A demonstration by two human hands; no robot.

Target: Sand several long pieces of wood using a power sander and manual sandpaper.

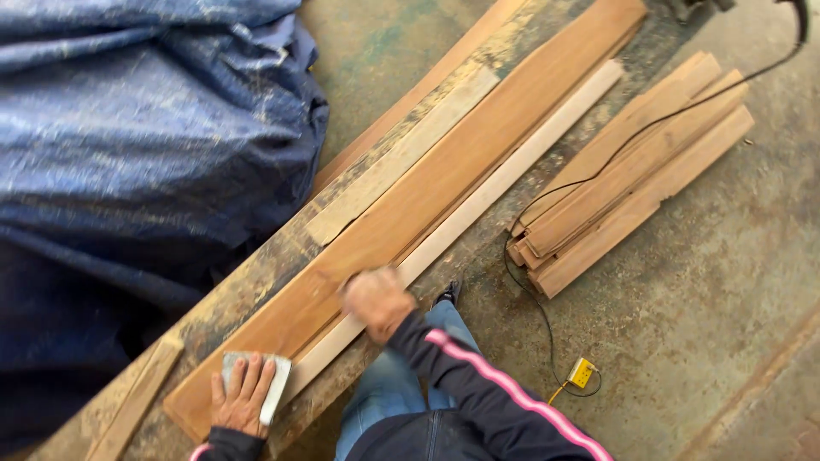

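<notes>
Sanding setup | left hand point(243, 394) flat, fingers spread on grey sandpaper sheet point(275, 382), pinning near end of long reddish board point(444, 183) | right hand point(377, 301) blurred, pressing board farther along, grip undeterminable | pale strip point(478, 201) just beside.

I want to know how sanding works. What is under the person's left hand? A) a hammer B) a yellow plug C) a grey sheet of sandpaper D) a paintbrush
C: the left hand lies flat on a grey sheet of sandpaper, pressed on the near end of the long board.
</notes>
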